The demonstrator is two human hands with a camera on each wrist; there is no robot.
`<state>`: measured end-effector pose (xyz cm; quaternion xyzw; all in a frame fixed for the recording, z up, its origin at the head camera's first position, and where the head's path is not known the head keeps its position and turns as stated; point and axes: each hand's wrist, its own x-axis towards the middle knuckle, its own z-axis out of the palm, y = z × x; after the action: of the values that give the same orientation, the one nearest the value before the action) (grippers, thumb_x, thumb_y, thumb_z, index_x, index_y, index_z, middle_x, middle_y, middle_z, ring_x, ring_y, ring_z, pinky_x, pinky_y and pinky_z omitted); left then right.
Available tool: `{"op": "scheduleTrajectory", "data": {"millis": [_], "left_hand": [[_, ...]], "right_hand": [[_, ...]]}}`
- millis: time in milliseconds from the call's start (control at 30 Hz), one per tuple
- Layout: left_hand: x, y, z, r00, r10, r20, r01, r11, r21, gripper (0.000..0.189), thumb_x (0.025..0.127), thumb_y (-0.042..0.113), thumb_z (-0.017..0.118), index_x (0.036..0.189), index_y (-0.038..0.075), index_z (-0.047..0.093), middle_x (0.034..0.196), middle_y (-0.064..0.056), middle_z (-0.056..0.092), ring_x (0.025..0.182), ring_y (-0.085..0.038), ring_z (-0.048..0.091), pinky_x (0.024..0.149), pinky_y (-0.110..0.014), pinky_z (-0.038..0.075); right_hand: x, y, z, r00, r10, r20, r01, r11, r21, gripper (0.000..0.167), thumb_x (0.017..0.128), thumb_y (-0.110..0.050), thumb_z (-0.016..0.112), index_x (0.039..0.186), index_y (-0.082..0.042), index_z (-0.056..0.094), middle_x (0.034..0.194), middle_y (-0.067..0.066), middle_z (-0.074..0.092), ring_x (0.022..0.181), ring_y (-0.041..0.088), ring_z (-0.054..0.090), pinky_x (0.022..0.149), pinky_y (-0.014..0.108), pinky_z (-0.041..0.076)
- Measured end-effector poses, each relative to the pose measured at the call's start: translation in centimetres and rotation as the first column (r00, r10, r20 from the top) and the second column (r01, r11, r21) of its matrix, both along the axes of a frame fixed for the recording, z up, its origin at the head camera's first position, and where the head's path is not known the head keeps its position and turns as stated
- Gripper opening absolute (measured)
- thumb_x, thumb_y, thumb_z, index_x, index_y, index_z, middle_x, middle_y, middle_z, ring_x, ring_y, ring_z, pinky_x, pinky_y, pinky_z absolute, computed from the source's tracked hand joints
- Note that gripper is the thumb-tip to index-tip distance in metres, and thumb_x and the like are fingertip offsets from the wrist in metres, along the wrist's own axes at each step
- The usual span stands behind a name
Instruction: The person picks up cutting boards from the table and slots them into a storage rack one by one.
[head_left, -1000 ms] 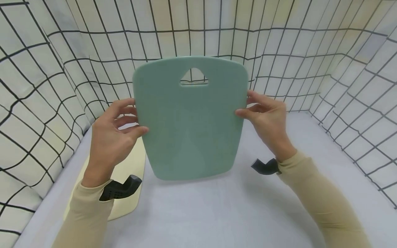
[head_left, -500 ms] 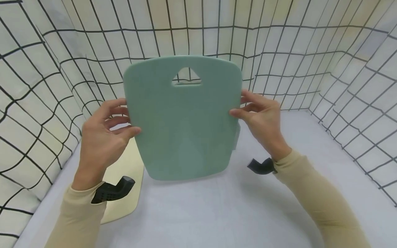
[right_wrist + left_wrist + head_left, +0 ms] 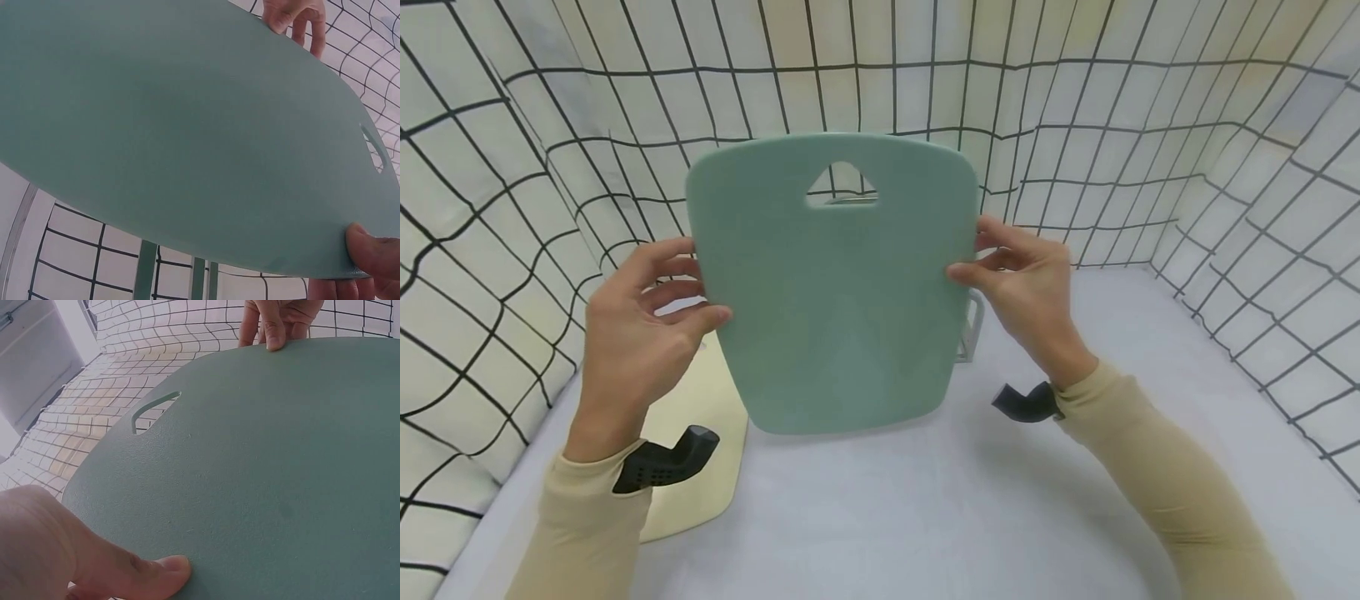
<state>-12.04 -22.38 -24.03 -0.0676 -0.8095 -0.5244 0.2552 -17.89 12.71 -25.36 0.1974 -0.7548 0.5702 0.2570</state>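
Observation:
A green cutting board (image 3: 838, 292) with a cut-out handle hole near its top stands upright before me, held by both hands. My left hand (image 3: 643, 333) pinches its left edge, thumb on the near face and fingers behind. On the opposite edge, my right hand (image 3: 1026, 283) pinches in the same way, a little higher up. The left wrist view shows the left thumb (image 3: 159, 575) pressed on the green face. In the right wrist view, the right thumb (image 3: 369, 250) lies near the board's edge. Whether the board's bottom edge touches the table cannot be told.
A cream board (image 3: 700, 454) lies flat on the white table (image 3: 880, 517) at left, partly behind my left arm. Behind the green board, part of a pale metal frame (image 3: 972, 329) shows. Black wire grid walls (image 3: 1090, 100) over white cloth enclose the table.
Both hands and the green board have shifted left. The pale frame behind has come into view past the board's right edge. Both grips look the same.

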Motion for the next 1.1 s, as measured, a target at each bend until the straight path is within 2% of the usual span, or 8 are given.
{"op": "scheduleTrajectory", "data": {"millis": [233, 433, 633, 833, 1100], "left_hand": [[-0.1, -0.6, -0.1, 1.0, -0.012, -0.024, 0.012, 1.0, 0.006, 0.07, 0.076, -0.021, 0.074, 0.135, 0.014, 0.066, 0.112, 0.009, 0.066, 0.092, -0.005, 0.071, 0.081, -0.012, 0.06], [-0.1, -1.3, 0.1, 1.0, 0.004, 0.001, -0.004, 1.0, 0.006, 0.071, 0.076, -0.019, 0.076, 0.136, 0.017, 0.066, 0.111, 0.011, 0.068, 0.088, -0.002, 0.073, 0.076, -0.012, 0.061], [0.1, -1.7, 0.4, 0.999, 0.019, 0.026, -0.022, 0.995, 0.094, 0.071, 0.075, -0.02, 0.075, 0.135, 0.017, 0.068, 0.106, 0.005, 0.069, 0.083, -0.005, 0.073, 0.074, -0.012, 0.061], [0.1, -2.1, 0.8, 1.0, 0.028, 0.006, -0.028, 0.987, 0.156, 0.07, 0.073, -0.023, 0.074, 0.133, 0.013, 0.07, 0.107, 0.001, 0.071, 0.08, -0.007, 0.073, 0.072, -0.013, 0.061], [0.2, -2.6, 1.0, 0.998, 0.057, 0.013, -0.059, 0.983, 0.173, 0.072, 0.074, -0.024, 0.073, 0.134, 0.015, 0.069, 0.108, -0.001, 0.069, 0.081, -0.008, 0.074, 0.074, -0.012, 0.061]], "right_hand": [[0.1, -0.4, 0.1, 1.0, 0.012, 0.021, -0.012, 1.0, 0.003, 0.052, 0.08, -0.001, 0.086, 0.127, -0.016, 0.075, 0.097, 0.008, 0.076, 0.069, 0.015, 0.072, 0.077, 0.027, 0.065], [0.1, -1.0, 0.5, 0.999, 0.024, 0.026, -0.024, 1.0, -0.005, 0.051, 0.079, -0.001, 0.086, 0.127, -0.015, 0.075, 0.099, 0.012, 0.077, 0.068, 0.016, 0.071, 0.077, 0.027, 0.065], [-0.1, -1.8, 0.6, 0.998, 0.045, 0.04, -0.043, 0.998, -0.05, 0.053, 0.079, 0.001, 0.086, 0.128, -0.017, 0.075, 0.096, 0.009, 0.077, 0.068, 0.018, 0.071, 0.075, 0.029, 0.066], [-0.3, -2.5, 0.7, 0.998, 0.049, 0.029, -0.047, 0.997, -0.054, 0.053, 0.08, -0.001, 0.086, 0.129, -0.016, 0.074, 0.099, 0.014, 0.077, 0.069, 0.018, 0.072, 0.077, 0.03, 0.066], [-0.5, -3.4, 1.0, 0.998, 0.063, 0.009, -0.063, 0.997, -0.048, 0.048, 0.081, -0.002, 0.085, 0.126, -0.017, 0.076, 0.1, 0.013, 0.077, 0.07, 0.022, 0.071, 0.08, 0.032, 0.065]]}}
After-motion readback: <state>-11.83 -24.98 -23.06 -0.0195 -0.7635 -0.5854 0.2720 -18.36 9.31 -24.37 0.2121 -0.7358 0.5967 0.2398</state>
